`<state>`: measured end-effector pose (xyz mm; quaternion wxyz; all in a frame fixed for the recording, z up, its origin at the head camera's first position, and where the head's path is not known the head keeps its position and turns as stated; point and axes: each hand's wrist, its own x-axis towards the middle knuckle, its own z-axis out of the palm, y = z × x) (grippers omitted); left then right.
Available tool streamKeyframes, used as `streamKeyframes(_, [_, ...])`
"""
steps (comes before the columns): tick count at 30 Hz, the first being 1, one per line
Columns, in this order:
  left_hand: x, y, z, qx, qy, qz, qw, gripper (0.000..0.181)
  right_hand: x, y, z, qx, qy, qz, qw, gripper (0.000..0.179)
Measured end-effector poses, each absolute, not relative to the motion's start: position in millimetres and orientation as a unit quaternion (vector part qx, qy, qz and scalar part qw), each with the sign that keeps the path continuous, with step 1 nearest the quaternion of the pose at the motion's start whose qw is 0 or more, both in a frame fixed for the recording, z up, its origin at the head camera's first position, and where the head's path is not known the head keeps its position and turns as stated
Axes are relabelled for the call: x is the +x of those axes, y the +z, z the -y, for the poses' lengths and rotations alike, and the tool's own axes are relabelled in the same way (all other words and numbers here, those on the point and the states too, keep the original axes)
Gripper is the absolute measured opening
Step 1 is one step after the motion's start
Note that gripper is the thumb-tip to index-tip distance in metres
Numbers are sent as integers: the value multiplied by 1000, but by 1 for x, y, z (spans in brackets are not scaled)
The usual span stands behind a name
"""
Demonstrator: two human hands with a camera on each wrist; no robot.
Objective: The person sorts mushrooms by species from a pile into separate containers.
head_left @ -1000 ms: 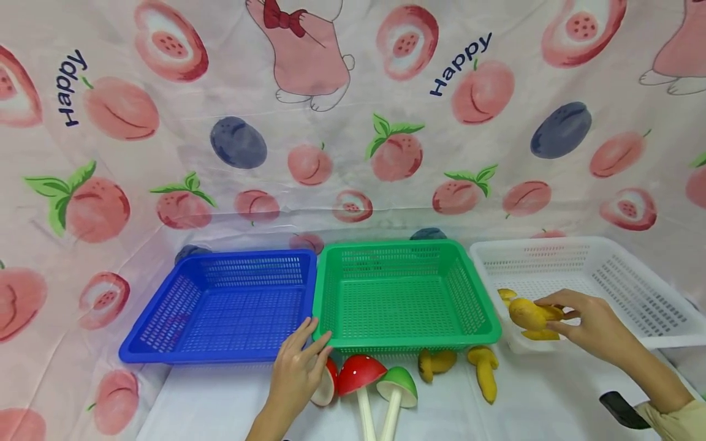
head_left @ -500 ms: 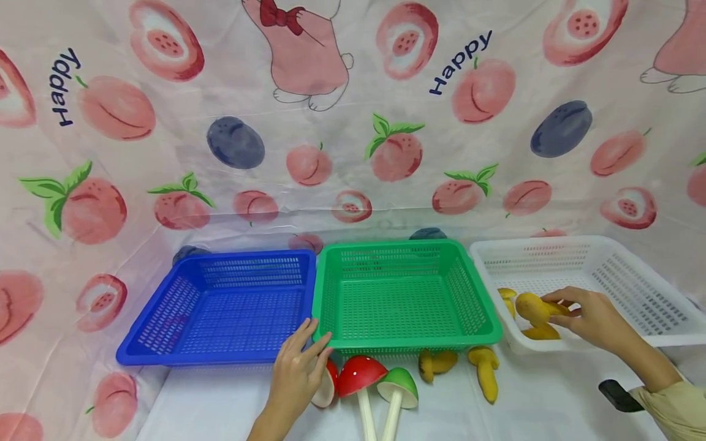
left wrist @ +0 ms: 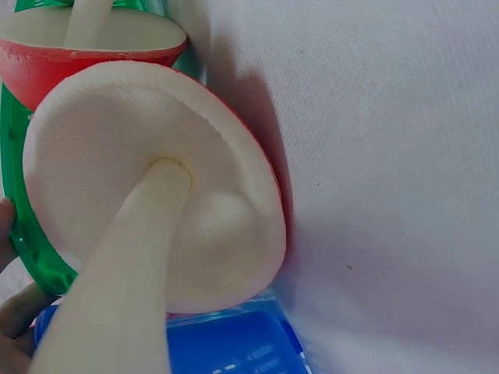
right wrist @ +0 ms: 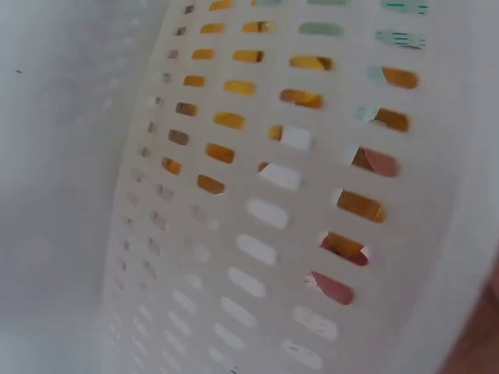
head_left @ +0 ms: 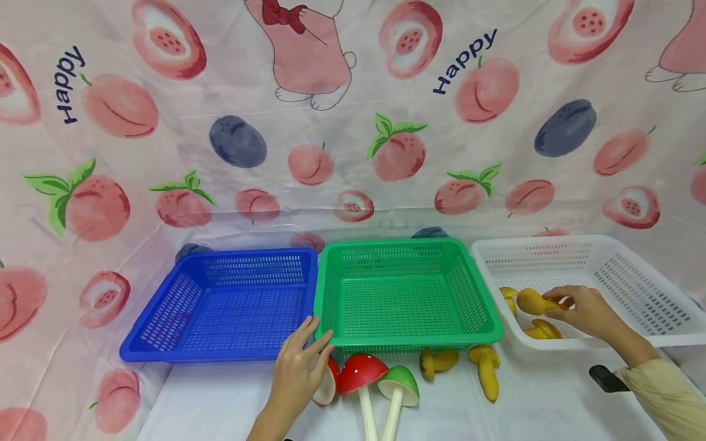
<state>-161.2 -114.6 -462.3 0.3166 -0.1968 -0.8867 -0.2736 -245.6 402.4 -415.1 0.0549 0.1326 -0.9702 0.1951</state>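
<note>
**One yellow mushroom point(head_left: 531, 302) in the grip of the right hand point(head_left: 587, 311), right of the green basket point(head_left: 408, 340)**

Right grip: pinched on the stem, cap pointing toward the green basket. Held over the white basket point(head_left: 579, 344), next right of the green; contact with its floor, cannot tell. Two loose mushrooms point(head_left: 543, 331) inside it, on the side nearest the green basket. Left hand point(head_left: 298, 367): fingers nearly straight, grasping nothing, at the green basket's near left corner.

Risks, as judged. Cap overhangs the pinch; a slack hold could let it swivel and drop onto the loose pair. Right hand reaches over the white basket's near rim; a low withdrawal could snag and drag it. Red-capped mushroom point(head_left: 328, 387), in front of the green basket, just beside the left hand; a careless turn might roll it.
</note>
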Motion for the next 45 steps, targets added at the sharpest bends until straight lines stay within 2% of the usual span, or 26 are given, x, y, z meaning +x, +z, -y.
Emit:
streamKeyframes(16, [-162, -464, 115, -199, -264, 885, 327, 27, -269, -439, -412, 128, 164, 978, -29, 26])
streamKeyframes(29, [-162, -465, 116, -196, -273, 888, 315, 27, -272, -441, -412, 108, 152, 979, -83, 15])
streamKeyframes(35, [-161, -466, 115, -194, -267, 890, 314, 27, -264, -433, -410, 93, 173, 973, -120, 16])
streamKeyframes(39, [-161, -466, 115, -194, -261, 891, 316, 27, -258, -423, -406, 108, 170, 974, -101, 17])
streamKeyframes(45, [-161, -465, 115, -198, -265, 887, 322, 27, -249, -407, -398, 152, 163, 975, -29, 16])
